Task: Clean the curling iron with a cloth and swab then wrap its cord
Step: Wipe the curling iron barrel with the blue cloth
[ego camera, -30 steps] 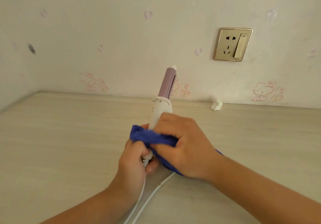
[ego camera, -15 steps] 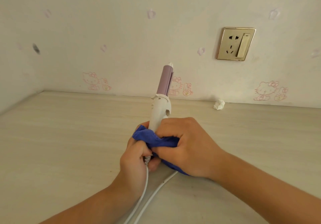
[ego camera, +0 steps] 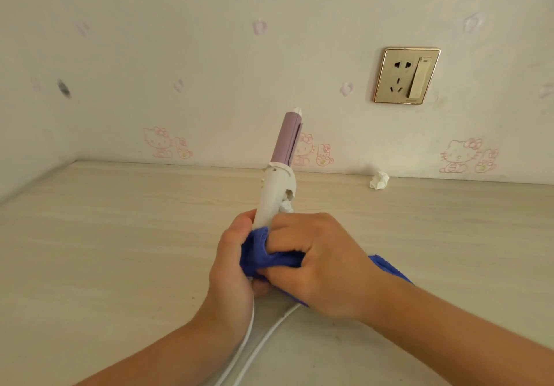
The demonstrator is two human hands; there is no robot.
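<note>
A pale wall (ego camera: pixel 209 56) with faint cartoon-cat prints fills the upper half of the view. A light wood-grain table (ego camera: pixel 105 250) fills the lower half. Two bare forearms enter from 5 and 7 o'clock and meet at the centre.

The left hand (ego camera: pixel 230 265) has its fingers curled round the base of a curling iron (ego camera: pixel 277 196), holding it nearly upright with the lilac barrel tipped slightly toward 1 o'clock. The right hand (ego camera: pixel 323 262) has its fingers closed on a blue cloth (ego camera: pixel 257 253), pressing it against the white handle just beside the left hand.

A white cord (ego camera: pixel 263 334) runs loose from under the hands toward 6 o'clock. A brass-coloured wall socket (ego camera: pixel 406 75) sits at 2 o'clock with nothing plugged in. A small crumpled tissue (ego camera: pixel 379 180) lies by the table's back edge.

This looks like the cloth-wiping step, at the handle. The barrel probably comes next, which calls for sliding the cloth upward while the left hand holds firm. No swab is in view, and the cord is not yet wrapped.
</note>
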